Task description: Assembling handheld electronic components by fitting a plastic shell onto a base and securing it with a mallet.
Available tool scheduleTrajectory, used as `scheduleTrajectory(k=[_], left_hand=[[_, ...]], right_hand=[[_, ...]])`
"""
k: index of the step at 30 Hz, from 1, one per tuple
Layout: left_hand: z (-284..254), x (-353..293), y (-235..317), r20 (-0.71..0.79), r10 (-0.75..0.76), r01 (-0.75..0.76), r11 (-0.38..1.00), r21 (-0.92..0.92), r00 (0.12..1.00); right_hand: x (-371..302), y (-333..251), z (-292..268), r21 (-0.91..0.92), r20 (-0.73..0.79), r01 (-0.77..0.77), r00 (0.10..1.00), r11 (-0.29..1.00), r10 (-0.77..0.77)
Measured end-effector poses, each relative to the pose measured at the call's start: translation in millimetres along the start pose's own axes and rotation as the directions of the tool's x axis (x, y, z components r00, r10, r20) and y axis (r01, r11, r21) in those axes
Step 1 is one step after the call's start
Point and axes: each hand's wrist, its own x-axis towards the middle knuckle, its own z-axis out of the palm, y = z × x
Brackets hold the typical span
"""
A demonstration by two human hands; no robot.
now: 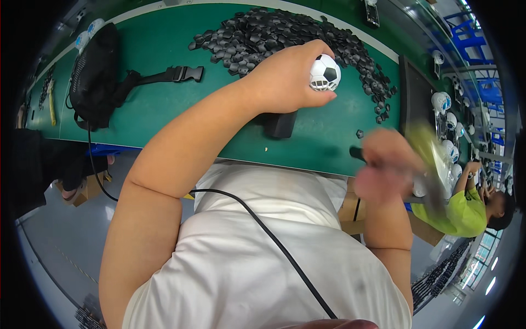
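Observation:
My left hand [290, 74] is closed round a small white soccer ball [325, 73] with black patches, thumb below and fingers above. White openwork shows on the ball's lower side. Beneath this wrist stands a black block [280, 125], partly hidden by the forearm. My right hand [390, 164], smeared by motion, is raised past the table's near edge at the right. It looks curled round something; a dark end [357, 153] sticks out on its left. A yellowish, see-through blur [430, 145] is on its other side, its kind unclear.
Many loose black patch pieces [263, 35] lie heaped across the far side of the green table [186, 109]. A black bag [98, 77] with a buckled strap lies at left. At right are a dark tray [416, 93], white balls [440, 102] and a person in a yellow-green shirt [466, 214].

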Motion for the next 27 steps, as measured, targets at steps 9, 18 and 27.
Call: scheduleTrajectory(k=[9, 18, 27], left_hand=[[-5, 2, -7, -0.071, 0.052, -0.048, 0.997, 0.059, 0.996], [-47, 41, -25, -0.355, -0.471, -0.193, 0.357, -0.914, 0.807], [-44, 29, -37, -0.215, -0.28, -0.214, 0.034, -0.976, 0.936]], right_hand=[[-22, 1, -27, -0.462, 0.248, -0.468, 0.747, 0.753, 0.617], [-36, 26, -22, -0.546, 0.249, -0.14, 0.914, 0.826, 0.319], [-36, 29, -61, -0.558, 0.023, -0.606, 0.671, 0.567, 0.741]])
